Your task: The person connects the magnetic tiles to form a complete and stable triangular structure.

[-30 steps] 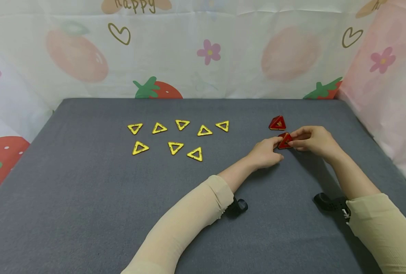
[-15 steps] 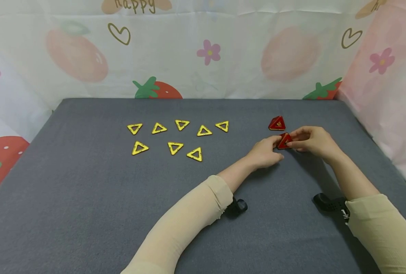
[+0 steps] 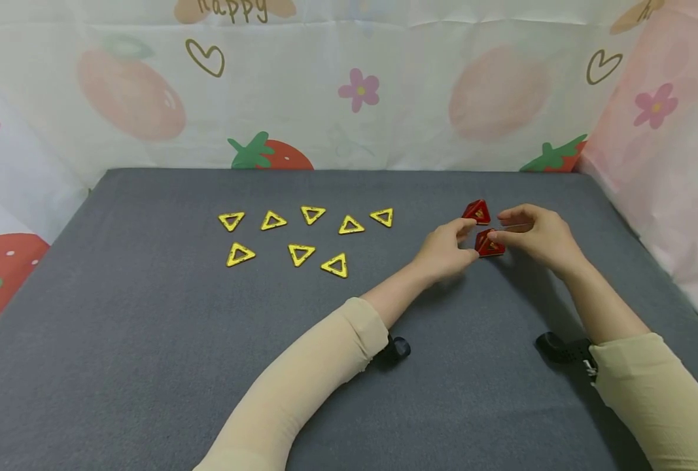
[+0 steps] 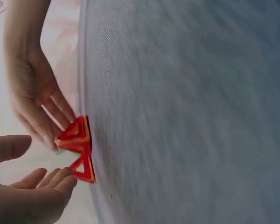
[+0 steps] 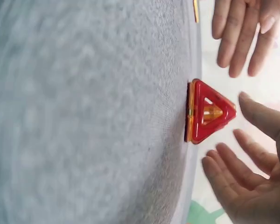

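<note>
Two red triangle-sided pyramids, which look built from triangle tiles, stand on the right part of the table: a nearer pyramid (image 3: 488, 244) and a farther pyramid (image 3: 476, 212) just behind it. To their left, my left hand (image 3: 445, 248) has relaxed fingers and holds nothing. My right hand (image 3: 540, 239) hovers on the other side with thumb and fingers spread. In the right wrist view, a gap shows between the right fingertips (image 5: 224, 165) and the red pyramid (image 5: 214, 112). Both pyramids partly overlap in the left wrist view, beyond the left hand (image 4: 32, 196).
Several yellow triangle tiles, such as one yellow tile (image 3: 335, 265), lie flat in two loose rows at the centre-left of the grey table (image 3: 148, 340). A patterned white cloth (image 3: 407, 111) hangs behind the table and at its sides.
Both hands have let go of the nearer pyramid. The left hand has drawn back leftward, and the right hand's fingers have lifted and opened. The pyramid stays standing, turned slightly.
</note>
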`<state>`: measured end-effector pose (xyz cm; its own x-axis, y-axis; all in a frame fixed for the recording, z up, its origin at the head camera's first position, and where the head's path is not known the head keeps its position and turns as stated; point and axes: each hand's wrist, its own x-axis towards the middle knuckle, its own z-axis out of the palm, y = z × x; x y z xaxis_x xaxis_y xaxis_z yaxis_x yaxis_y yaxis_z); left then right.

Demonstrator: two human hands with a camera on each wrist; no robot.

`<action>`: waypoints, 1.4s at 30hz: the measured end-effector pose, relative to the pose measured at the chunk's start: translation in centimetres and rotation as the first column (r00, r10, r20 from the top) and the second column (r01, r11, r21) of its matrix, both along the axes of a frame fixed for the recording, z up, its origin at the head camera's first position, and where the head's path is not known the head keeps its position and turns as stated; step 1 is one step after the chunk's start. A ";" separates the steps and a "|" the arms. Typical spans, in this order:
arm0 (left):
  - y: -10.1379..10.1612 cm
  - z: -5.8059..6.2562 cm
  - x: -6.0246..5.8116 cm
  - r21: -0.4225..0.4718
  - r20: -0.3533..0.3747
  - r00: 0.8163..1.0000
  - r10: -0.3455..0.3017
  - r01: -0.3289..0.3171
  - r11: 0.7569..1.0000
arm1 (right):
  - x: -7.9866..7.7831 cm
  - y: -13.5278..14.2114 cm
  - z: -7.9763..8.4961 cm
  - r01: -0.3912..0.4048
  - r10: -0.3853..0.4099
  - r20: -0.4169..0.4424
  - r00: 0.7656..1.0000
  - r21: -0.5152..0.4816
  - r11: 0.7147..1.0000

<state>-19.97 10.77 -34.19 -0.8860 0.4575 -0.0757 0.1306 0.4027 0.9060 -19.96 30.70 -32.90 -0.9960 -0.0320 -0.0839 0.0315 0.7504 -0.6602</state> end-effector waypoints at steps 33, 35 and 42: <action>-16.3 2.8 -0.7 0.117 -0.146 0.982 0.123 -0.106 0.987 | 1.4 -10.7 1.0 -0.163 0.125 -0.259 0.958 -0.132 0.978; -17.4 2.7 -0.6 0.109 -0.148 0.981 0.127 -0.112 0.988 | 1.3 -11.2 0.8 -0.192 0.151 -0.254 0.955 -0.144 0.971; -21.3 1.8 -0.1 -0.002 -0.150 0.979 0.137 -0.139 0.990 | 1.1 -13.3 0.8 -0.252 0.211 -0.250 0.945 -0.142 0.957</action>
<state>-20.03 -10.53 -32.41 -0.9422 0.3301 0.0573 0.2065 0.4372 0.8753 -18.90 17.43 -32.13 -0.9506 -0.2577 0.1733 -0.2974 0.5948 -0.7469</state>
